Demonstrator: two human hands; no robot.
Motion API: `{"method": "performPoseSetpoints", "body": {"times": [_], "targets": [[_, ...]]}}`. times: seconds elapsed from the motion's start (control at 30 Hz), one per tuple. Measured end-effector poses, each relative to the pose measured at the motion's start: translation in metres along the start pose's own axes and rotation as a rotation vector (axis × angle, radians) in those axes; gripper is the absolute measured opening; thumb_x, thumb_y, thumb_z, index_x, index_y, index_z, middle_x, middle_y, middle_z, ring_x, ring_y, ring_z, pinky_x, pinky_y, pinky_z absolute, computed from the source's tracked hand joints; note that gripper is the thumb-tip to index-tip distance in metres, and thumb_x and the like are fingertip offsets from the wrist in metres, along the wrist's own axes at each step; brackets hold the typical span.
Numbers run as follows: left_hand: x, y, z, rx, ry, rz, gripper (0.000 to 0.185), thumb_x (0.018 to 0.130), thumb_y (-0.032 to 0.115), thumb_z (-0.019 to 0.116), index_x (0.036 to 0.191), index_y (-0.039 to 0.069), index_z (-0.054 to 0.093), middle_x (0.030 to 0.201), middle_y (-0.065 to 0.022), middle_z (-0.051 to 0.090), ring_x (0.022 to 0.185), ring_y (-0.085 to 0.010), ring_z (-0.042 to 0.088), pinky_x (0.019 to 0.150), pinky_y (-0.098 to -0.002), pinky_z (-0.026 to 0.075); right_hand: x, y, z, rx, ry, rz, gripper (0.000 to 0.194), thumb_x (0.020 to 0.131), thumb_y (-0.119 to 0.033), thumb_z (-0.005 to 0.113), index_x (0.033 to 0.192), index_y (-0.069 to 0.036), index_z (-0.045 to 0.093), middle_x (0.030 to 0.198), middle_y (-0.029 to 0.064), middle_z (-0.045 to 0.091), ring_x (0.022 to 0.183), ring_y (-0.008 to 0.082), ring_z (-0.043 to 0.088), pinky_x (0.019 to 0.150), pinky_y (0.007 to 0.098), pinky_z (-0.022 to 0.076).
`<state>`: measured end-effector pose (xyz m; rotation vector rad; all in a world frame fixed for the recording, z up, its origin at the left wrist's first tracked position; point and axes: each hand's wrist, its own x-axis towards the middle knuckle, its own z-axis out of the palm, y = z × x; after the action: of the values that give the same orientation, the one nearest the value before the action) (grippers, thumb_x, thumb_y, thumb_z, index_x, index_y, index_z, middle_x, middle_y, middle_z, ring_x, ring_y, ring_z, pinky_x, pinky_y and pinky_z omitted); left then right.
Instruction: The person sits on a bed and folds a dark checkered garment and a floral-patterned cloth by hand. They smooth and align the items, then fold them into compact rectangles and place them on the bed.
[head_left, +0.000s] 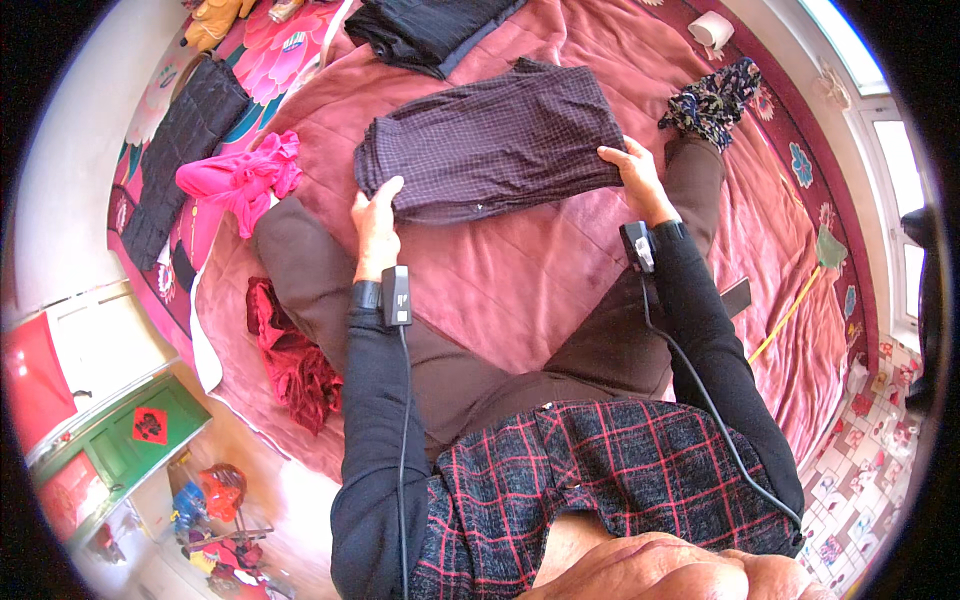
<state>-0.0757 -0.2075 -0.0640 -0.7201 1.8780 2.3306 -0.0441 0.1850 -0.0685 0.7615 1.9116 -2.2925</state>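
A folded dark checked garment (495, 139) is stretched between my two hands above the pink blanket (517, 300). At its left end, my left hand (377, 225) grips the near corner, thumb on top. My right hand (639, 176) pinches the right end, with the thumb over the cloth and the other fingers mostly hidden beneath. Wrinkles run across the fabric, and several layers show at the left edge. Just beyond it lies a stack of dark folded clothes (427, 34).
To the left are a bright pink garment (244, 180) and a dark quilted garment (187, 150). Red cloth (292, 360) lies beside my left leg. On the right are a dark floral cloth (712, 101), a phone-like flat object (735, 298), a yellow-handled swatter (787, 311) and a paper roll (710, 30).
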Motion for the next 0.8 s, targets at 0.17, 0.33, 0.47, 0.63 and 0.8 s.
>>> {"method": "performPoseSetpoints", "body": {"times": [0.17, 0.33, 0.47, 0.63, 0.8], "targets": [[-0.023, 0.007, -0.047, 0.194, -0.102, -0.062, 0.046, 0.078, 0.007, 0.077, 0.119, -0.005, 0.059, 0.117, -0.0126, 0.067, 0.106, -0.0236, 0.064, 0.092, -0.0364, 0.051, -0.073, 0.018, -0.032, -0.134, -0.058, 0.064, 0.029, 0.085, -0.005, 0.065, 0.114, 0.001, 0.068, 0.102, 0.0023, 0.07, 0.09, 0.0137, 0.063, 0.087, 0.0285, 0.0491], [-0.043, -0.02, -0.055, 1.281, 0.115, 0.391, 0.063, 0.077, 0.019, 0.074, 0.133, 0.0, 0.05, 0.126, -0.0264, 0.059, 0.119, -0.0416, 0.056, 0.102, -0.0498, 0.045, -0.081, 0.046, -0.029, -1.033, 0.243, -0.337, 0.061, 0.085, -0.024, 0.069, 0.137, 0.002, 0.05, 0.133, 0.0245, 0.057, 0.124, 0.0371, 0.056, 0.106, 0.0417, 0.044], [-0.049, -0.023, -0.007, 1.059, -0.054, 0.984, 0.044, 0.081, 0.013, 0.067, 0.123, 0.002, 0.06, 0.122, -0.0209, 0.061, 0.116, -0.0391, 0.056, 0.101, -0.0482, 0.044, -0.075, 0.042, 0.019, -0.934, 0.133, -0.636, 0.051, 0.092, -0.027, 0.063, 0.136, -0.003, 0.052, 0.133, 0.0231, 0.057, 0.124, 0.0378, 0.055, 0.107, 0.043, 0.0428], [-0.062, -0.052, 0.046, 1.349, -0.294, 0.824, 0.058, 0.093, 0.032, 0.061, 0.144, 0.008, 0.047, 0.15, -0.0227, 0.042, 0.142, -0.0401, 0.034, 0.115, -0.0502, 0.031, -0.071, 0.056, 0.071, -1.371, -0.049, -0.708, 0.055, 0.096, -0.039, 0.058, 0.141, -0.009, 0.051, 0.15, 0.0184, 0.044, 0.137, 0.0353, 0.043, 0.112, 0.0491, 0.033], [-0.03, -0.069, 0.027, 1.465, -0.19, 0.622, 0.078, 0.093, 0.05, 0.06, 0.156, 0.013, 0.031, 0.162, -0.0235, 0.023, 0.15, -0.0383, 0.02, 0.121, -0.0527, 0.018, -0.047, 0.073, 0.052, -1.646, 0.068, -0.443, 0.077, 0.091, -0.057, 0.058, 0.153, -0.017, 0.037, 0.163, 0.0134, 0.027, 0.151, 0.0315, 0.022, 0.12, 0.0556, 0.0128]]}}
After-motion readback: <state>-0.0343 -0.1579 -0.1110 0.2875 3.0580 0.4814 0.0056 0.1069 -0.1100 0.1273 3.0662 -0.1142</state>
